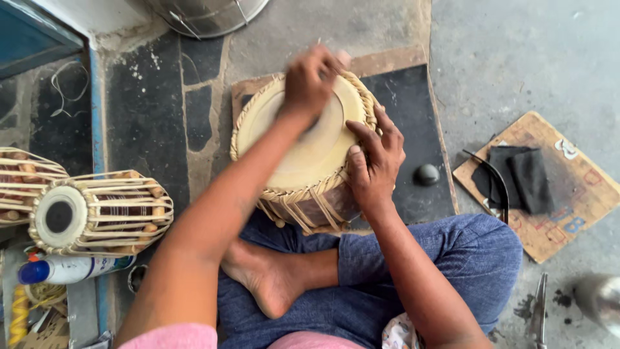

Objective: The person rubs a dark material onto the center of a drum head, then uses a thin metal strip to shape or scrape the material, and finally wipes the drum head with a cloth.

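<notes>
A round drum [310,148] with a pale skin head and braided straw-coloured rim rests tilted against my crossed legs on a black mat [413,110]. My left hand [310,81] is blurred, fingers bunched, pressing on the far part of the skin; whether it holds anything is hidden. My right hand [376,161] lies spread on the drum's right rim, fingers on the skin and braid, steadying it.
A small black rounded stone [426,174] lies on the mat right of the drum. A wooden board [568,194] with black cloth sits further right. Two laced drums [103,210] lie at left beside a white bottle [64,268]. A metal bowl [206,16] stands at the top, and a metal tool [539,313] lies at bottom right.
</notes>
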